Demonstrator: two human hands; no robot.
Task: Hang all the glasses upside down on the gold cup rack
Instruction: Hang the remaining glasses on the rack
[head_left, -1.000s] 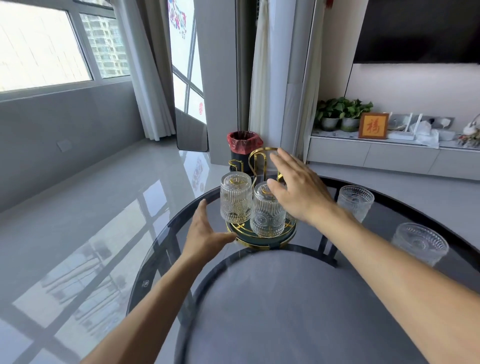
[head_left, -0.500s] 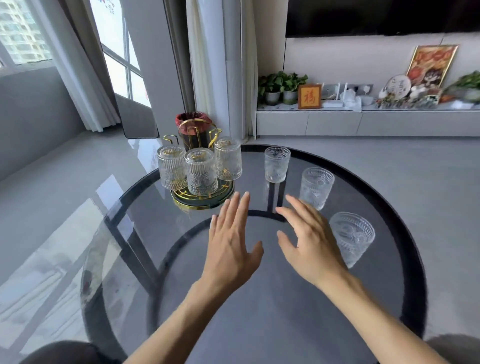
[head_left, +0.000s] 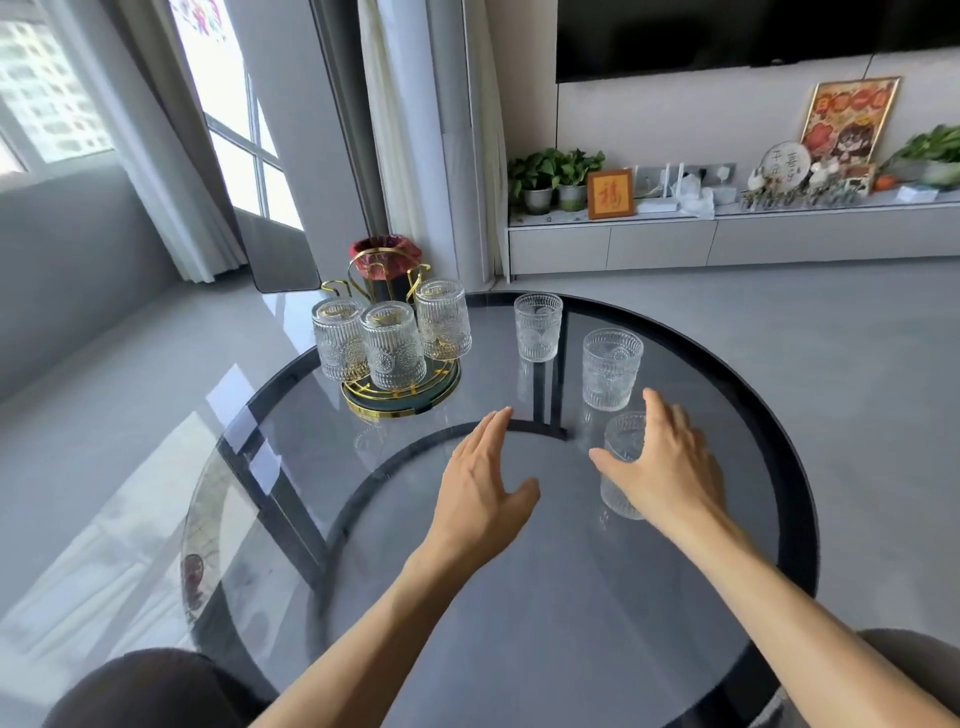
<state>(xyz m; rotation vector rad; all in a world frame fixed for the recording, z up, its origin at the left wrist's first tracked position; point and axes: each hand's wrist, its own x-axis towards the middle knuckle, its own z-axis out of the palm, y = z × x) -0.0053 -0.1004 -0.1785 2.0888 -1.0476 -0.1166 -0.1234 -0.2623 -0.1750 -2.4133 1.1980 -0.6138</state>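
The gold cup rack (head_left: 400, 402) stands at the table's far left with three ribbed glasses hung upside down on it: left (head_left: 337, 338), middle (head_left: 390, 345), right (head_left: 442, 319). Three more glasses stand upright on the round glass table (head_left: 519, 597): a far one (head_left: 538, 327), a middle one (head_left: 611, 369) and a near one (head_left: 623, 447). My right hand (head_left: 662, 462) is spread around the near glass, fingers and thumb on either side, not clearly closed on it. My left hand (head_left: 483, 488) hovers open over the table's middle, holding nothing.
A black bin with a red liner (head_left: 387, 265) stands on the floor behind the rack. A low TV cabinet (head_left: 727, 239) with plants and frames runs along the far wall. My knees (head_left: 140, 686) sit at the table's near edge.
Both hands have left the rack. My right hand moved right onto the near upright glass; my left hand stays open over the middle. The view swung right.
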